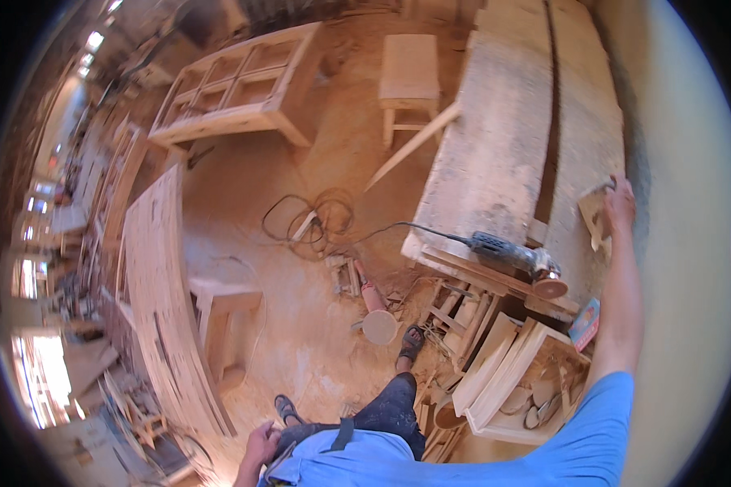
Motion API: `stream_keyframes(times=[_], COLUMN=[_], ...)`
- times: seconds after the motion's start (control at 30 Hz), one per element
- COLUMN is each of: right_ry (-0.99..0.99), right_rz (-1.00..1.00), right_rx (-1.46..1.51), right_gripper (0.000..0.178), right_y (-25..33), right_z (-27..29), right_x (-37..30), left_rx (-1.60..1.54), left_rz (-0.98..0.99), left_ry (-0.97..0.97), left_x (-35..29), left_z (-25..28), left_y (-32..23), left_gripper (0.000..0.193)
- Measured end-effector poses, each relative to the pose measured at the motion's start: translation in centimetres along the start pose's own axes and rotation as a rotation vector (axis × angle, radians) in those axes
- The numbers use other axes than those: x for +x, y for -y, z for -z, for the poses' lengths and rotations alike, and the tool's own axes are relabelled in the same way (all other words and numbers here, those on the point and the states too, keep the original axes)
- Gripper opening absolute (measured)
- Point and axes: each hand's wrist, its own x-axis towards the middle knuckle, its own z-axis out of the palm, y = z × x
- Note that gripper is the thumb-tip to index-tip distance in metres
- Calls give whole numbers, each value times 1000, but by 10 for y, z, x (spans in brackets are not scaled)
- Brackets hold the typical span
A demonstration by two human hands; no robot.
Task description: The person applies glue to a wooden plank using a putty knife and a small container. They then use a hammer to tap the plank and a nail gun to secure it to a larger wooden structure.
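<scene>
My right arm reaches far forward along the wall side of the workbench (487, 146). My right hand (620, 203) is closed on the edge of a tan, flat, irregular piece with a cut-out (594, 215); its material is unclear. Nearer on the bench lies a corded angle grinder (503, 250), its round brown disc towards the bench's near edge. At my left hip hangs my left hand (260, 445), its fingers loosely bent and apart, with nothing visible in them.
A wooden drawer (503, 390) with several round discs stands below the bench, beside a small red-and-blue box (585, 325). Another power tool (371, 296) and coiled cable (309, 223) lie on the dusty floor. A wooden panel (158, 300), framed piece (235, 81) and stool (410, 69) stand around.
</scene>
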Motion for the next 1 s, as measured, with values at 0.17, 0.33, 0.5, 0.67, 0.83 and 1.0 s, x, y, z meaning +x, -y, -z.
stream_keyframes(times=[0.17, 0.33, 0.5, 0.67, 0.83, 1.0], right_ry=[7, 107, 314, 569, 849, 779], right_rz=[238, 574, 1093, 1336, 1422, 1608], right_rx=[106, 369, 325, 677, 1022, 554], right_gripper=[41, 28, 28, 25, 46, 54], right_y=[58, 270, 471, 652, 788, 869], right_z=[48, 132, 144, 153, 156, 166], right_x=[-26, -129, -286, -471, -638, -749], left_rx=[103, -12, -187, -403, -335, -507], left_rz=[-347, -750, -1286, -1346, -1202, -735], left_ry=[-34, -54, -171, -579, -953, -1069], left_x=[-13, 23, 14, 51, 60, -1], left_z=[-2, 4, 61, 146, 253, 292], left_y=[-107, -207, -296, -178, 30, 203], left_gripper=[40, 53, 92, 92, 77, 83])
